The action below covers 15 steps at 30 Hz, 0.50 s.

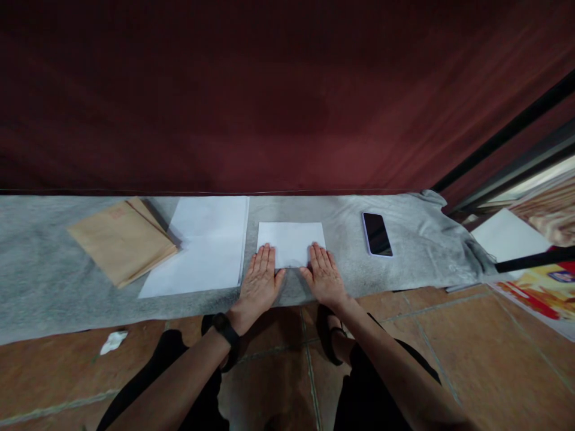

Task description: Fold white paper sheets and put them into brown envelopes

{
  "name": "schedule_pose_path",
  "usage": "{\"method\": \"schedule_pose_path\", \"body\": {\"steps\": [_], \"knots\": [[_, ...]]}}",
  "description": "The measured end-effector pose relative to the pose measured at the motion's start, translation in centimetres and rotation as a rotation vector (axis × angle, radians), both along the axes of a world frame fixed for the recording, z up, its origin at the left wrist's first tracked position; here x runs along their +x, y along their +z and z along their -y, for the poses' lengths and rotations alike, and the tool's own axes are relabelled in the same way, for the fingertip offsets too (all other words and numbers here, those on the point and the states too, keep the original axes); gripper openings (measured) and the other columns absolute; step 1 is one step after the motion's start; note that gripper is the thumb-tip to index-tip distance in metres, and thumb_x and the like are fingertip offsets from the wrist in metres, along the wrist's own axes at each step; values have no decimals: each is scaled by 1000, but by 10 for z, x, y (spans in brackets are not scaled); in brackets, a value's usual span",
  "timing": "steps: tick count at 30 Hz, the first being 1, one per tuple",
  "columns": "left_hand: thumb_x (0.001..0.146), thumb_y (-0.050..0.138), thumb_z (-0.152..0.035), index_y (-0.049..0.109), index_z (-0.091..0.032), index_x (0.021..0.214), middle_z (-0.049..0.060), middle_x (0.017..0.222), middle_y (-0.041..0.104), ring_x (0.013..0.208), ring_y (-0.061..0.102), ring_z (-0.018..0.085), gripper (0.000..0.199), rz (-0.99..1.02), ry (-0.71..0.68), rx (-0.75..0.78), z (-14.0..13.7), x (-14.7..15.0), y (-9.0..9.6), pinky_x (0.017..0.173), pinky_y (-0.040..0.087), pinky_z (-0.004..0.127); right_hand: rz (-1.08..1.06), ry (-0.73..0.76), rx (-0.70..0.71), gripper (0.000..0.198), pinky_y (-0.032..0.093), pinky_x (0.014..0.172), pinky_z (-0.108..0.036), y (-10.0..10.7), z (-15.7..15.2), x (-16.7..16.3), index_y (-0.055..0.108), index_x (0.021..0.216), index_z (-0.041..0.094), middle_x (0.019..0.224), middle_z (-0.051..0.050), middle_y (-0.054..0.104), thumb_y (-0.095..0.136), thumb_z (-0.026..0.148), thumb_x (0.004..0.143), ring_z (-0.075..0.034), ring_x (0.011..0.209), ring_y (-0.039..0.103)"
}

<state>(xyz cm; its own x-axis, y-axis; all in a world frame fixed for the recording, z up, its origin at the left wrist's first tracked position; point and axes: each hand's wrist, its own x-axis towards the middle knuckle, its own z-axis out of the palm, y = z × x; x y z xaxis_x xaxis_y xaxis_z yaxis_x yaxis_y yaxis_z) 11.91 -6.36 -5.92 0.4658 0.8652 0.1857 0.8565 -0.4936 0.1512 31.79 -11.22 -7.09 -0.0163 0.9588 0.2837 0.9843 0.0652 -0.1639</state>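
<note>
A white sheet of paper (294,242), apparently folded to a smaller size, lies flat on the grey cloth in front of me. My left hand (261,276) rests flat on its near left corner, fingers stretched forward. On the near right corner lies my right hand (324,276), also flat with its fingers extended. Both palms face down and neither hand grips anything. Just left of the paper is a stack of larger white sheets (206,245). Brown paper envelopes (119,239) overlap the left side of that stack.
The grey cloth (350,278) covers a long narrow surface. A phone (378,234) with a dark screen lies on the right. Behind hangs a dark red curtain (269,120). Crumpled white tissue (114,342) is on the tiled floor (265,395). A black bar (534,261) stands at far right.
</note>
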Motion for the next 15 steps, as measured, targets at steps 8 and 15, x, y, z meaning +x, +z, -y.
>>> {"method": "schedule_pose_path", "body": {"steps": [8,15], "knots": [[102,33,-36,32,1,153,24,160,32,151,28,33,63,47,102,40,7,-6,5,123,27,52,11,-116,-2,73,31,119,-54,-3,4,19,37,151,-4,156,-28,38,33,53,104,-37,147,35],[100,31,-25,21,-6,158,18,163,30,154,22,26,62,69,-164,28,21,18,13,125,27,49,-100,73,-43,66,29,122,-50,19,0,-9,24,159,6,164,-19,27,28,47,106,-28,153,24]]}}
